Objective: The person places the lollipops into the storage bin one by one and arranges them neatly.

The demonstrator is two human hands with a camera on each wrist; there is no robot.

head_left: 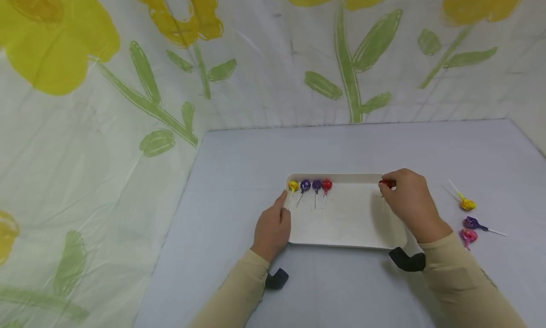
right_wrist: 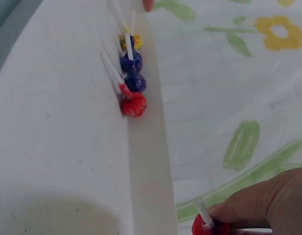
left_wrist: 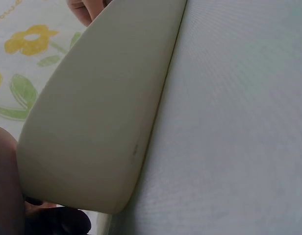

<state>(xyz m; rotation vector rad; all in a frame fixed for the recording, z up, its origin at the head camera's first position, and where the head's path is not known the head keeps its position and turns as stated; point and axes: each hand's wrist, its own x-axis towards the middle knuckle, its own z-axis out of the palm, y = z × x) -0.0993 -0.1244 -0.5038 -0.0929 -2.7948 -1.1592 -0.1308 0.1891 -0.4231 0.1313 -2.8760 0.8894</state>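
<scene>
My right hand pinches a red-wrapped lollipop between thumb and fingers, over the far right corner of a shallow white tray. Its white stick points up past the thumb in the right wrist view. At the tray's left end, my left hand grips the rim. Along the far wall inside the tray lies a row of lollipops, heads toward the wall and sticks toward me: a yellow one, a purple one, another purple one and a red one.
On the pale table, right of the tray, lie a yellow lollipop, a purple lollipop and a pink lollipop. A flower-printed sheet hangs behind the table and along its left. Black bands show at both wrists.
</scene>
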